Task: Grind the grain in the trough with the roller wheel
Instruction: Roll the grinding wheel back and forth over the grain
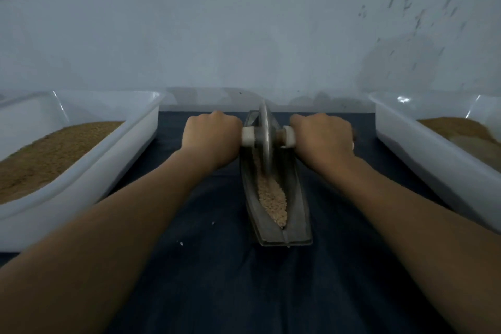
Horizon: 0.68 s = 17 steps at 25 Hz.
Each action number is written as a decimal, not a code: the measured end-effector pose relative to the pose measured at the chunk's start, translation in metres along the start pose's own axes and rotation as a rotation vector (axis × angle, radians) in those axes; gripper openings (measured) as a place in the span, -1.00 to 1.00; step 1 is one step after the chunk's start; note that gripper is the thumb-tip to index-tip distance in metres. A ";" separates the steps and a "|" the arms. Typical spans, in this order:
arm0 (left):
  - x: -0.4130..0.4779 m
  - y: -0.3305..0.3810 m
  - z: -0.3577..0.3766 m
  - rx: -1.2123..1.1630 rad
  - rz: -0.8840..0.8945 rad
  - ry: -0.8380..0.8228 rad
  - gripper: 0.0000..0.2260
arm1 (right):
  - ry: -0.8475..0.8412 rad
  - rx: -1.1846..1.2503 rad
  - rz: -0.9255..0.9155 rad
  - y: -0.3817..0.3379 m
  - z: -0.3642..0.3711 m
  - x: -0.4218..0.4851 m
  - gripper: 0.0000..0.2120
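**Fingers curled round both handles [248, 139] of the roller wheel [264, 141]**

Your left hand [210, 138] grips the handle on the wheel's left and your right hand [322, 138] grips the one on its right, fingers wrapped under and clamped on. You hold the roller wheel upright in the far half of the trough [295, 198], which lies lengthwise on the dark cloth [217, 279] covering the surface. Grain [272, 198] lies in the groove from the wheel to the near tip. A white tub [130, 149] of brown meal [54, 154] stands on your left and another tub [433, 165] on your right.
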<state>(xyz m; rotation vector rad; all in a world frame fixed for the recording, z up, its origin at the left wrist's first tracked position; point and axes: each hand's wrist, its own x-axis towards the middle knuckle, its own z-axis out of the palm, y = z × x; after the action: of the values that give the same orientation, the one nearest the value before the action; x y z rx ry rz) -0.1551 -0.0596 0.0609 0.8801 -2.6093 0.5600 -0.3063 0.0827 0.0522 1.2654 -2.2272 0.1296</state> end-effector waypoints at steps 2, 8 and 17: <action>0.008 0.001 -0.005 0.011 0.015 -0.041 -0.88 | -0.076 0.023 0.010 0.001 -0.002 0.007 -0.94; -0.050 -0.014 -0.012 0.031 0.220 0.261 -0.58 | 0.233 -0.020 -0.196 0.021 -0.014 -0.057 -0.69; 0.005 -0.002 -0.005 0.038 0.075 0.033 -0.93 | -0.091 0.057 0.017 0.004 -0.002 0.001 -0.83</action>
<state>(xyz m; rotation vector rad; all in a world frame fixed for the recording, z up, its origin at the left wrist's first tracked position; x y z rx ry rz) -0.1572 -0.0611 0.0674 0.7804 -2.6187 0.6406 -0.3097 0.0847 0.0550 1.3069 -2.3273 0.1455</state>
